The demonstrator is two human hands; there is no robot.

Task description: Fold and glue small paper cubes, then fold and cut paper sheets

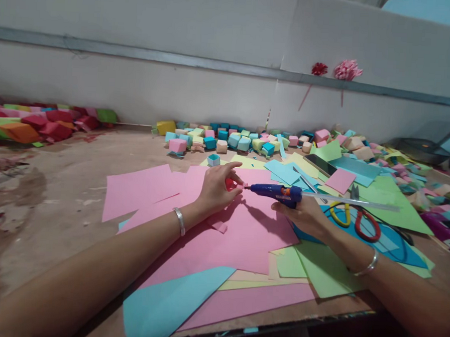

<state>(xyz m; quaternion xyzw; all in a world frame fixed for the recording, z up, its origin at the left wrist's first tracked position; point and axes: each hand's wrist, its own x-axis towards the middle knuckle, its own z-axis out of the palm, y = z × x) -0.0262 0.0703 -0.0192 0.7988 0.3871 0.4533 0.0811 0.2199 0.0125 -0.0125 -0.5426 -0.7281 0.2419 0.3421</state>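
My left hand (pixel 221 184) pinches a small pink paper piece (pixel 245 185) between thumb and fingertips, above pink paper sheets (pixel 240 239). In my right hand (pixel 306 213) is a blue hot glue gun (pixel 276 192), its nozzle pointing left at the pink piece. Whether the tip touches the paper I cannot tell. A long clear glue stick (pixel 351 201) sticks out of the gun's back. Below my left hand lies a folded pink paper strip (pixel 219 226). Scissors with yellow and red handles (pixel 368 227) rest beside my right wrist.
Small paper boxes (pixel 221 146) line the wall, with a heap of red and green ones (pixel 56 124) at far left. A dark phone (pixel 322 164) lies on coloured sheets. Two paper flowers (pixel 348 70) stand against the wall rail. The table's front edge (pixel 284 325) is near me.
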